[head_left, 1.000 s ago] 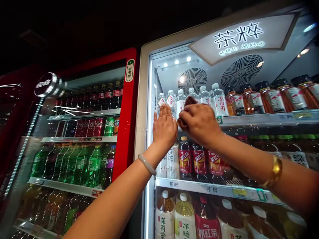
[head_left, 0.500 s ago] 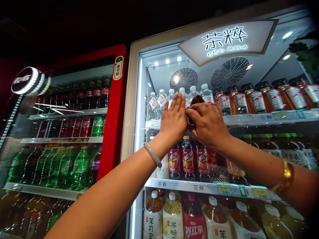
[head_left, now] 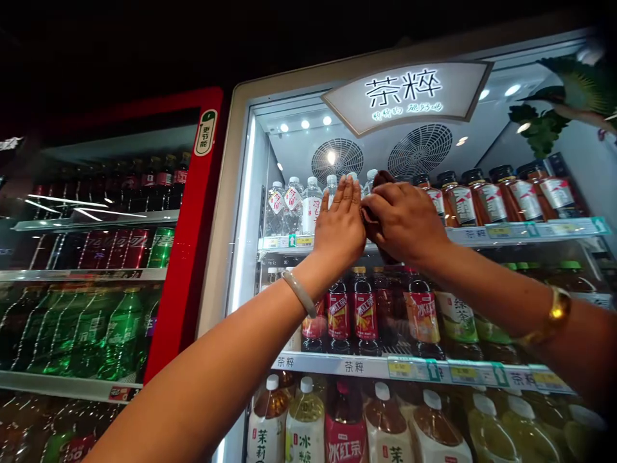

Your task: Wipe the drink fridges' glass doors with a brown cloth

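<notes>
My left hand [head_left: 340, 222] lies flat with its fingers stretched upward, on or just before the glass door [head_left: 289, 151] of a lit drinks fridge. A pale bangle [head_left: 299, 294] circles that wrist. Right beside it, my right hand [head_left: 409, 215] is closed on a dark brown cloth [head_left: 380, 222], part of which sticks out above and below the fingers. A gold bracelet [head_left: 556, 313] is on the right wrist. Behind the hands, clear water bottles [head_left: 293, 209] stand on the upper shelf, with bottles of red-labelled iced tea [head_left: 365, 312] one shelf below.
A red-framed fridge [head_left: 186, 251] with cans and green bottles [head_left: 123, 331] stands at the left. Amber bottles [head_left: 494, 196] fill the right of the upper shelf. Above hangs a fan-shaped lit sign [head_left: 407, 96]. Green leaves [head_left: 537, 128] show at upper right.
The view has shifted right, so both fridges sit further left. My hands and the cloth have moved right across the shelves, still side by side.
</notes>
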Motion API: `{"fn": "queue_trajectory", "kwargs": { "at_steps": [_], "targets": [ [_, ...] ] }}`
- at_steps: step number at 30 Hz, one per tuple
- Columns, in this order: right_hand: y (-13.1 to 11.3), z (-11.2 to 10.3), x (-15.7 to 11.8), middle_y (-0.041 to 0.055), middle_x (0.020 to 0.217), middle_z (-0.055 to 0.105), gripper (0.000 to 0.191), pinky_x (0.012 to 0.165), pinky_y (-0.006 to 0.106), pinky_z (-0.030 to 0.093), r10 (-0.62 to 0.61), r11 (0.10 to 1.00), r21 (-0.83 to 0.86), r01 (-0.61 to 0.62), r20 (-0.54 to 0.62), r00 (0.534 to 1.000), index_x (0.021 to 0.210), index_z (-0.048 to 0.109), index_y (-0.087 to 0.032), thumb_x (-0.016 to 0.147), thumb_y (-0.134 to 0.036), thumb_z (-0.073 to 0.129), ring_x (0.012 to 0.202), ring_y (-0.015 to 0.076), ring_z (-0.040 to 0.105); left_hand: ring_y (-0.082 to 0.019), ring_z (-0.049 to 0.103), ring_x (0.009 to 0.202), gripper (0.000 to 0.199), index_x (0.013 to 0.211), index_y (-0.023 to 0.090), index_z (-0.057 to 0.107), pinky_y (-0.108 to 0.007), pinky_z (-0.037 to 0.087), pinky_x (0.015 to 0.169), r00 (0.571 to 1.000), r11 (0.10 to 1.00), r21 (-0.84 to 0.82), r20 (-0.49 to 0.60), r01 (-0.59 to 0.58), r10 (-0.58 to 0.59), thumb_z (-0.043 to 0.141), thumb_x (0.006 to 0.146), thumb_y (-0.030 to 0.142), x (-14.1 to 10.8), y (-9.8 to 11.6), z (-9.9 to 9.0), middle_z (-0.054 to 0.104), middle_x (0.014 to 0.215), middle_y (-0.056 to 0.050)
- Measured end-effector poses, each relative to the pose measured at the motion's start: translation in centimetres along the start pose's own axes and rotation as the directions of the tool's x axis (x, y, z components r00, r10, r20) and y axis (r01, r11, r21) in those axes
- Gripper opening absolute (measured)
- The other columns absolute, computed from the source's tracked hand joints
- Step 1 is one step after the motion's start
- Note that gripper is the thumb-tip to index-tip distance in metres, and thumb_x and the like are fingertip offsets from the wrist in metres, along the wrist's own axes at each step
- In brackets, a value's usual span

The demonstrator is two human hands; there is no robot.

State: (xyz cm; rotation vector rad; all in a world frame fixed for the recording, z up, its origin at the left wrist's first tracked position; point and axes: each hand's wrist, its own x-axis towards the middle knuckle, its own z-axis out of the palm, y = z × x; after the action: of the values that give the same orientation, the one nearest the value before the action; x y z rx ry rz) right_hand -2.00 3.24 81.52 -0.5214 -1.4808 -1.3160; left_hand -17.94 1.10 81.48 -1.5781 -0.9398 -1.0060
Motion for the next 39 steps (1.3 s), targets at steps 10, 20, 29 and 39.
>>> {"fn": "queue_trajectory", "kwargs": {
  "at_steps": [10, 20, 29, 39],
  "targets": [
    [6.8, -2.3, -3.1, 0.0134, 0.117, 0.068, 0.026, 0.083, 0.041, 0.035, 0.084, 0.993, -0.077, -0.09, -0.069, 0.994, 0.113, 0.071, -0.02, 0.097, -0.035, 0.058, 0.101, 0.025, 0.053, -0.023, 0.017, 0.165, 0.064, 0.164, 0.011, 0.029, -0.049, 0.005, 0.137, 0.998, 0.997, -0.026, -0.006, -0.066, 0.066, 0.033, 0.101, 0.02, 1.9, 4.5, 2.0, 0.026, 0.175, -0.012],
    [12.2, -3.1, -2.3, 0.0127, 0.125, 0.066, 0.034, 0.088, 0.042, 0.036, 0.202, 0.979, -0.026, -0.202, 0.007, 0.979, 0.121, 0.071, -0.02, 0.095, -0.034, 0.053, 0.106, 0.026, 0.053, -0.026, 0.018, 0.165, 0.063, 0.164, 0.007, 0.028, -0.055, 0.005, 0.136, 0.997, 0.997, 0.025, 0.045, -0.068, 0.067, 0.03, 0.103, 0.023, 4.9, 8.3, 2.9, 0.023, 0.175, -0.015],
    [15.2, -4.5, -5.4, 0.01, 0.129, 0.068, 0.032, 0.092, 0.045, 0.04, 0.026, 0.999, -0.035, -0.024, 0.054, 0.998, 0.12, 0.069, -0.024, 0.094, -0.034, 0.053, 0.112, 0.0291, 0.056, -0.027, 0.019, 0.164, 0.062, 0.162, 0.0, 0.03, -0.051, 0.01, 0.137, 0.988, 0.985, 0.078, 0.056, -0.151, 0.147, 0.029, 0.104, 0.021, 5.5, 13.4, 4.4, 0.026, 0.173, -0.018],
    [19.9, -6.4, -11.3, 0.0127, 0.127, 0.067, 0.032, 0.1, 0.048, 0.043, 0.247, 0.968, -0.024, -0.248, -0.042, 0.968, 0.117, 0.069, -0.022, 0.091, -0.036, 0.056, 0.116, 0.0322, 0.056, -0.025, 0.02, 0.164, 0.062, 0.163, 0.001, 0.029, -0.049, 0.013, 0.137, 0.974, 0.976, 0.04, 0.087, -0.214, 0.21, 0.03, 0.102, 0.017, 7.7, 20.4, 6.9, 0.026, 0.174, -0.015]
  ]
}}
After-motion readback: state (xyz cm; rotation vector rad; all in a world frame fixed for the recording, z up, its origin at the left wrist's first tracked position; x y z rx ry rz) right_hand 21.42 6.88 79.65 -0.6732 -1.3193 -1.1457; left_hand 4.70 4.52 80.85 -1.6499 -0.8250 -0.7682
